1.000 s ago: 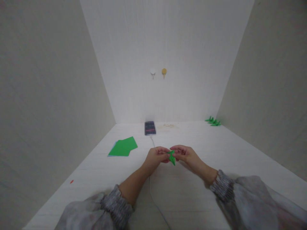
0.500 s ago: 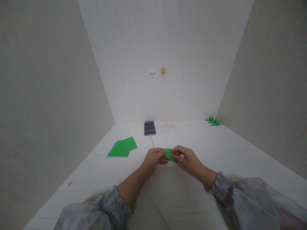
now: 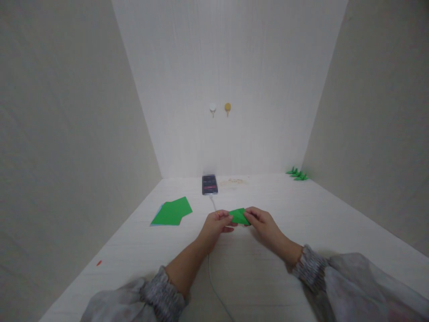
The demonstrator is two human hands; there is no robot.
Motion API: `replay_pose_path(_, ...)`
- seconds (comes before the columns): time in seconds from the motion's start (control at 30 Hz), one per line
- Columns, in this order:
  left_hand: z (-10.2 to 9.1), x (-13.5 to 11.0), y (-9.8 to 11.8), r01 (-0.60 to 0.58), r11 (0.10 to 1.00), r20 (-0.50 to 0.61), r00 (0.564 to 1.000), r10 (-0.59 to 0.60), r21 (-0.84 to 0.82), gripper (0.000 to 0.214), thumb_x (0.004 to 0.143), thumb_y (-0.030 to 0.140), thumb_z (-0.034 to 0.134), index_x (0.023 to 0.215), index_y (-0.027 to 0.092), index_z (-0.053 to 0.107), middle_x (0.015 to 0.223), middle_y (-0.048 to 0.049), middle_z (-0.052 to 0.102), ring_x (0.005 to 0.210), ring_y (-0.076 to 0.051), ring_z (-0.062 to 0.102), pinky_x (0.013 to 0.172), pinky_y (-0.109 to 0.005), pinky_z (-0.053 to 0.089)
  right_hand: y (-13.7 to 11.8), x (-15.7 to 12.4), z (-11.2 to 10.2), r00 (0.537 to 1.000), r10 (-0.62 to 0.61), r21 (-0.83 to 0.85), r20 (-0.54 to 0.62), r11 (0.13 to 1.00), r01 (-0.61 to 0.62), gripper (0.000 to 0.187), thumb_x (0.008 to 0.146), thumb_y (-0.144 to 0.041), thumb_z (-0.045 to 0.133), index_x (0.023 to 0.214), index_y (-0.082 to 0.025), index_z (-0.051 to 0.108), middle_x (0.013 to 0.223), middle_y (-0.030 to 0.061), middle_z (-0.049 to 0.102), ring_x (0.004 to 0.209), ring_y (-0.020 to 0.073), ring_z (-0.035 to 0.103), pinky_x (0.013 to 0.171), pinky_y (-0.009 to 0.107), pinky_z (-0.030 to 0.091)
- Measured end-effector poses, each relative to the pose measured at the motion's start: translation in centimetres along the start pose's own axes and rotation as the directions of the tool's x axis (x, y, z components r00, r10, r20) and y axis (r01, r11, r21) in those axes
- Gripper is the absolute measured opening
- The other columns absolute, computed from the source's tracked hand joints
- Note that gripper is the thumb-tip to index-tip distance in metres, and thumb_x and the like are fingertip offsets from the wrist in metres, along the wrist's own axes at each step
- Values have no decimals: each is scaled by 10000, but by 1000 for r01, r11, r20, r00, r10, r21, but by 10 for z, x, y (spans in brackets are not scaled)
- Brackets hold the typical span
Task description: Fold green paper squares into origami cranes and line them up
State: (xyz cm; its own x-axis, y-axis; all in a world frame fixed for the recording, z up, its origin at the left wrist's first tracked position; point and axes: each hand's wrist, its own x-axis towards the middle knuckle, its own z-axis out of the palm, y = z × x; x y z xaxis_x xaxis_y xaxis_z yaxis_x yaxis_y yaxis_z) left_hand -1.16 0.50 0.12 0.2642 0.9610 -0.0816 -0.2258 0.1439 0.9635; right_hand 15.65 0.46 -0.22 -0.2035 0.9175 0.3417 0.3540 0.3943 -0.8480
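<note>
A small folded piece of green paper (image 3: 238, 216) is held between my two hands, above the white table. My left hand (image 3: 217, 224) pinches its left end, thumb on top and fingers beneath. At its right end, my right hand (image 3: 263, 222) grips the paper between thumb and fingers. A crease runs across the paper's face; its underside is hidden. Left of my hands lie flat green paper sheets (image 3: 172, 212), with a light blue edge showing under them.
A phone (image 3: 209, 184) lies near the back wall, with a white cable (image 3: 212, 277) running toward me beneath my left hand. Several folded green paper pieces (image 3: 296, 174) sit in the back right corner. Two hooks (image 3: 228, 107) are on the wall. A red scrap (image 3: 98, 263) lies at left.
My right hand has shifted slightly right along the folded green paper, which now lies more level and shows more of its face. The whole view has tilted up a little.
</note>
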Motion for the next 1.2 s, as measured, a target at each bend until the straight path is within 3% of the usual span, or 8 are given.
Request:
replay_pose_path(0.17,1,-2,3,-58,997,14,998,57,48,283,601,269,649,816,151,507,578,29,560,494,-99,558,457,-192,390,5,2,5,994,90,232,67,967,-103,208,759,-349,468,679,-169,537,585,3,523,540,125,493,532,246,403)
replay_pose_path(0.37,2,-2,-1,15,995,92,995,-24,95,311,526,216,692,767,139,510,603,9,590,462,-86,540,481,-205,398,-2,0,4,991,107,202,79,972,-121,183,740,-338,495,687,-173,552,582,-2,523,531,119,484,524,243,388)
replay_pose_path(0.53,4,2,-9,-5,983,152,988,-24,182,306,486,204,713,710,129,518,600,6,591,453,-78,509,458,-204,383,-5,-1,6,993,95,246,71,963,-110,141,719,-307,531,748,-170,545,592,-13,519,534,107,480,504,227,375)
replay_pose_path(0.77,8,3,-3,-115,989,47,993,111,95,298,526,249,705,674,140,471,587,18,577,478,-75,516,492,-199,389,-4,-2,11,994,107,319,24,942,-109,287,627,-253,635,861,-181,485,618,-40,514,548,104,513,521,227,417)
replay_pose_path(0.97,9,-1,4,-28,996,68,997,22,83,308,579,351,671,702,139,485,650,-17,608,551,-125,580,566,-251,418,-6,-1,8,999,40,185,-36,982,-32,149,691,-211,555,829,-172,512,651,-19,523,599,109,519,563,235,427)
replay_pose_path(1.1,10,1,4,-71,997,59,996,69,33,272,563,295,692,665,123,507,611,3,583,555,-87,540,580,-218,396,-3,-1,6,994,-35,142,-101,989,49,254,713,-204,536,949,-191,443,708,-7,542,644,122,544,584,243,442)
replay_pose_path(1.2,9,3,1,-92,996,62,994,93,-9,303,515,244,725,696,124,514,604,13,580,552,-85,527,579,-218,392,-4,-2,4,982,-94,67,-164,992,106,214,723,-207,534,911,-195,433,726,2,557,648,126,556,585,247,449)
